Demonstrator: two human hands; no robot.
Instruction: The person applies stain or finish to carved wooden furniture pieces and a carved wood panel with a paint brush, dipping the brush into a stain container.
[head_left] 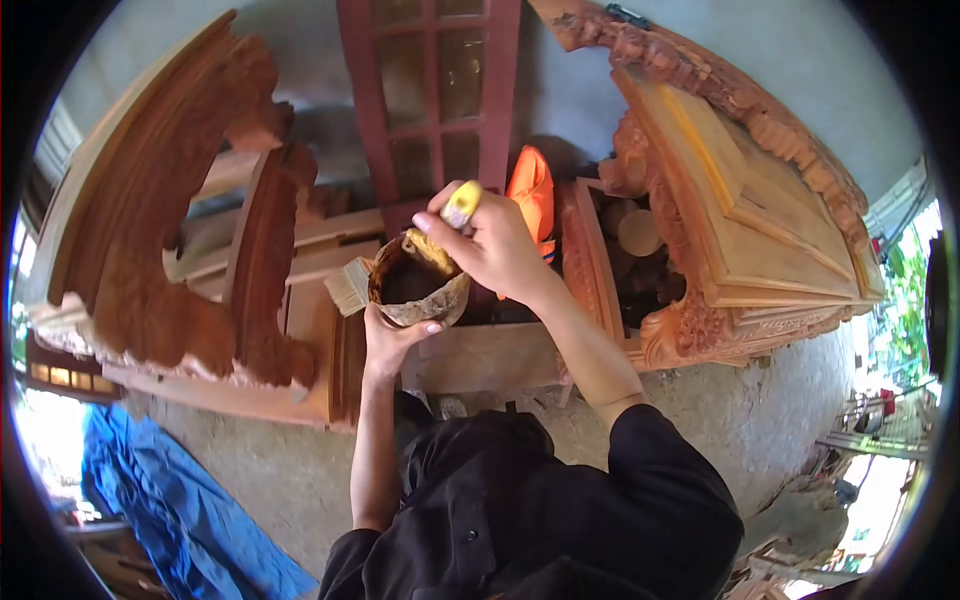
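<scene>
My left hand (393, 338) is wrapped round a rough, stained bowl (432, 305) and holds it up from below at chest height. Dark residue coats the inside of the bowl. A wide paintbrush head (348, 287) with pale bristles sticks out at the bowl's left side, by my left fingers; its handle is hidden. My right hand (490, 243) is closed on a brush (462, 204) with a yellow and whitish handle, whose end shows above my fist. Below the fist, a yellow-brown part (430, 252) reaches into the bowl at its rim.
Carved wooden furniture stands on the left (150, 250) and on the right (750, 200). Between them is a red-framed glazed door (440, 90), with an orange item (532, 195) beside it. A blue tarp (190, 510) lies on the concrete floor (240, 450) at lower left.
</scene>
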